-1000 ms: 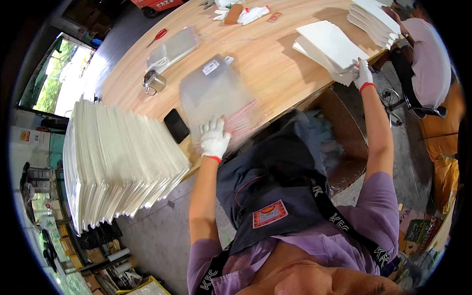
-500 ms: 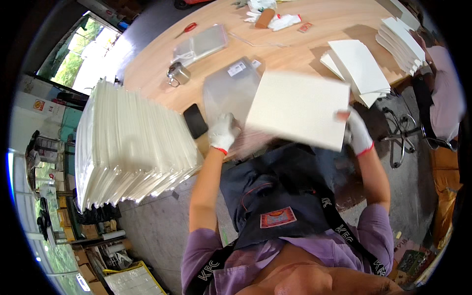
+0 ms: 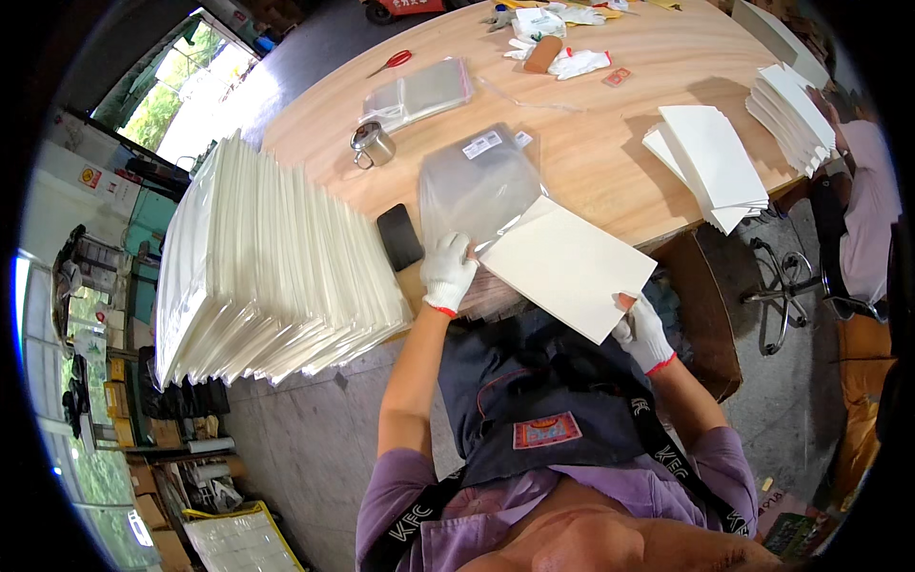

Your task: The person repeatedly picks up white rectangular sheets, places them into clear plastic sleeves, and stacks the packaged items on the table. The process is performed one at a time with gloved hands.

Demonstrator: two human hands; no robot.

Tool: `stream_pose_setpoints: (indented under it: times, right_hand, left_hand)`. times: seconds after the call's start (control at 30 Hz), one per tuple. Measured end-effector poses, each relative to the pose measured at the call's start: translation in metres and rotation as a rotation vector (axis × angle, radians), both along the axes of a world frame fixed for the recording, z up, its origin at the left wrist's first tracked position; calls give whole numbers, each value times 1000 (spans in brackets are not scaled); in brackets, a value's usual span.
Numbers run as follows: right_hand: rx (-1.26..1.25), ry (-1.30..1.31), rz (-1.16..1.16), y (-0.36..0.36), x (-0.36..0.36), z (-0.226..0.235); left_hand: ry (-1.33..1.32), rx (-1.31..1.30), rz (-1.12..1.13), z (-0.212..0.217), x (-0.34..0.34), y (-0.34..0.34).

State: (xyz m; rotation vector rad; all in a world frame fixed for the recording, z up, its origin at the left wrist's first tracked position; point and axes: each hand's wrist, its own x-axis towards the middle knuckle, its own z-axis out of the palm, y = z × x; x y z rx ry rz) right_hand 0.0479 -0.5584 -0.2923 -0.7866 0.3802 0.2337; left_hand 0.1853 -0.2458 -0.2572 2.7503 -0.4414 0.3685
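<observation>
A white-gloved right hand, my right hand (image 3: 643,332), grips the near right corner of a cream-white rectangular board (image 3: 570,267), thumb on top. The board slants in front of my apron, its left corner at the near edge of a stack of clear plastic bags (image 3: 477,186). My left hand (image 3: 448,270), gloved too, is closed at that near edge with the bag film pinched by its fingertips. How far the board's corner reaches into the bag I cannot tell. Just left of this hand lies a black phone (image 3: 399,236).
A tall stack of bagged boards (image 3: 276,262) stands at the left. Bare white boards (image 3: 710,162) lie right. Farther back are a metal mug (image 3: 373,145), more clear bags (image 3: 419,92), red-handled scissors (image 3: 391,63) and gloves (image 3: 579,64). At far right, a person (image 3: 869,200) sits near another board stack (image 3: 789,116).
My right hand has brought the board nearer and to the left, turning it so that one corner meets the bag's near edge. The left hand stays at the bags.
</observation>
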Motion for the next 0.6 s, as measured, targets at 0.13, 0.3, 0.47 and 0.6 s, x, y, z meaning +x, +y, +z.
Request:
stream_pose_setpoints:
  times: [0.13,0.3,0.47,0.6]
  right_hand:
    - [58,87,-88,22,-3,7]
    - [52,72,-106,25,-8,7]
    - [-7,65,-93,27,-9,10]
    - [5,97,-80,33,-11,20]
  left_hand:
    - [175,-197,-14,7,-8,-8]
    - [124,-224,-8,-2,-19,-4]
    - [108,-316,-40,-2,-34,-9]
    - [-92,-366,-130,-17,-51,-18]
